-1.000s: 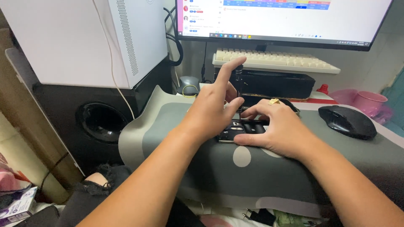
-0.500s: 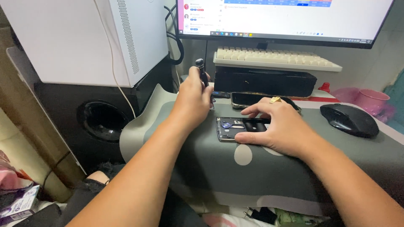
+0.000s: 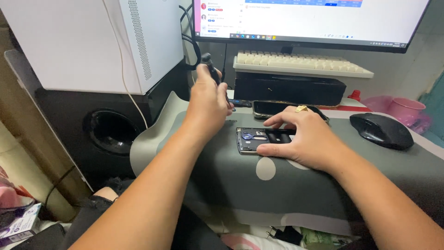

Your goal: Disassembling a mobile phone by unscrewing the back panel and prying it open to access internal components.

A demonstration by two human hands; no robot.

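An opened phone (image 3: 259, 140), its back cover off and dark insides showing, lies on the grey desk mat (image 3: 259, 194). My right hand (image 3: 303, 136) rests on it, fingers spread, pinning its right part; a gold ring sits on one finger. My left hand (image 3: 209, 99) is raised above the mat, left of the phone, closed around a slim black tool (image 3: 209, 67) that sticks up out of the fist. A second dark phone (image 3: 270, 108) lies flat just behind the opened one.
A black mouse (image 3: 381, 130) sits at the right on the mat. Behind are a cream keyboard (image 3: 300, 65) on a black box (image 3: 289, 89), a lit monitor (image 3: 314, 18), a white computer case (image 3: 92, 41), a black speaker (image 3: 108, 132) and a pink cup (image 3: 406, 109).
My left hand left the phone, reached back beside the monitor, closed on the black tool and has lifted it toward me. My right hand stayed on the phone.
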